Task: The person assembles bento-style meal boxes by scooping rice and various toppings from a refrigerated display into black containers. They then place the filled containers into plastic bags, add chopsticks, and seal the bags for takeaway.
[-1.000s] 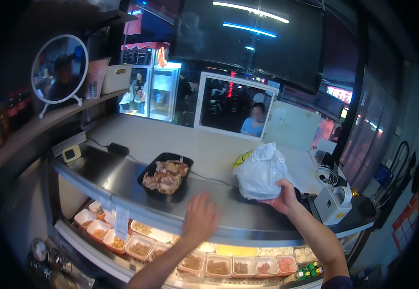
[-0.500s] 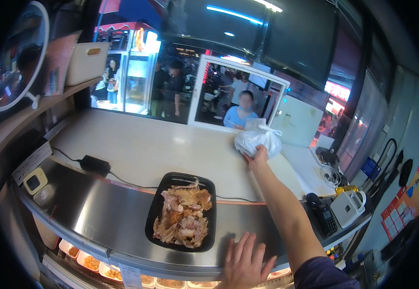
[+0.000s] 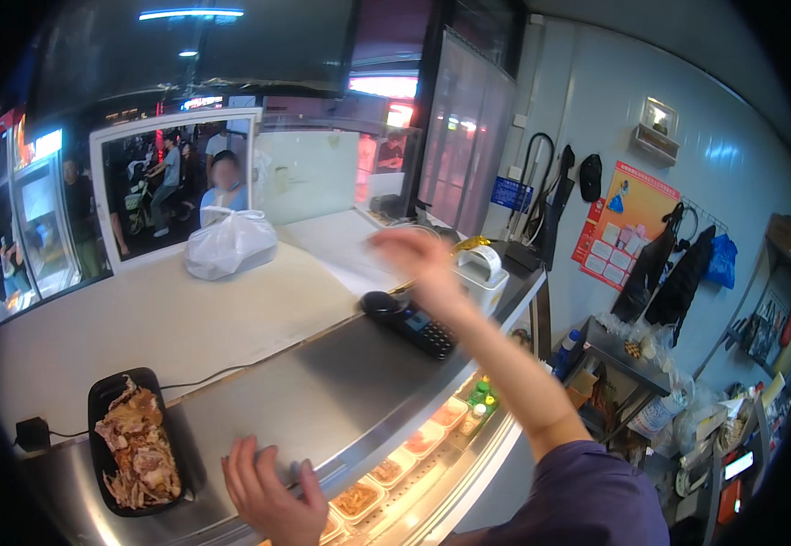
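Change: half a second ago your right hand (image 3: 411,257) held the tied white plastic bag (image 3: 230,244) out toward the serving window (image 3: 170,187); now the bag sits alone on the pale tabletop (image 3: 168,314), and the hand has drawn back to the right.
Meaning: the bag looks delivered and let go (a judgement from how it rests, well apart from both hands).
Right hand: blurred with motion, empty, fingers loosely spread, hovering above the dark card terminal (image 3: 411,323) and near the white receipt printer (image 3: 480,273), touching neither as far as you can tell.
Left hand: your left hand (image 3: 273,491) lies flat with fingers spread on the steel tabletop edge (image 3: 359,391), holding nothing.
Nearby: a black tray of cooked meat (image 3: 136,446) sits just left of that hand; food tubs (image 3: 405,455) show under the glass below.
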Demonstrator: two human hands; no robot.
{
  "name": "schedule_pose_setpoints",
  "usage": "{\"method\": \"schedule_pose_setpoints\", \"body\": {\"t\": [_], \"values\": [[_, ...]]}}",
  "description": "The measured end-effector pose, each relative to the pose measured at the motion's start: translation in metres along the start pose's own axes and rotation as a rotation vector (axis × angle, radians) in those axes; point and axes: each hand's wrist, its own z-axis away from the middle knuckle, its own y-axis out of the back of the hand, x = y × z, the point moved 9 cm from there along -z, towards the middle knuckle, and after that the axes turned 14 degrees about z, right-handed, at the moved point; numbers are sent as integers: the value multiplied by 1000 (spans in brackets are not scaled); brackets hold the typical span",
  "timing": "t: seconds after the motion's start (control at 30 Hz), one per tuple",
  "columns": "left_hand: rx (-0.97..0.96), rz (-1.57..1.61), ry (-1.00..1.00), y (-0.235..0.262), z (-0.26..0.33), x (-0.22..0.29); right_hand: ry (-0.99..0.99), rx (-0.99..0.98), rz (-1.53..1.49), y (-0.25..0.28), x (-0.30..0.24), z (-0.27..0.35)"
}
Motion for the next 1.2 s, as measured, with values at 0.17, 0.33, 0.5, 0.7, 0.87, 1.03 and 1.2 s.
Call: {"method": "schedule_pose_setpoints", "body": {"t": [0.17, 0.33, 0.5, 0.7, 0.87, 1.03, 1.2], "values": [[-4, 214, 69, -26, 4, 8, -406, 154, 351, 275, 181, 23], [92, 316, 72, -7, 14, 5, -93, 40, 168, 235, 148, 35], [-374, 1019, 316, -50, 92, 85, 99, -35, -319, 166, 47, 178], [-146, 1293, 936, -104, 208, 151, -181, -686, -766, -17, 1, 365], [457, 1807, 1167, -47, 233, 142, -300, -1034, -788, -44, -22, 430], [589, 1866, 1055, -2, 232, 123, -417, -1138, -903, -53, -61, 449], [530, 1894, 1018, 32, 230, 79, -551, -1244, -792, -89, -79, 461]]}}
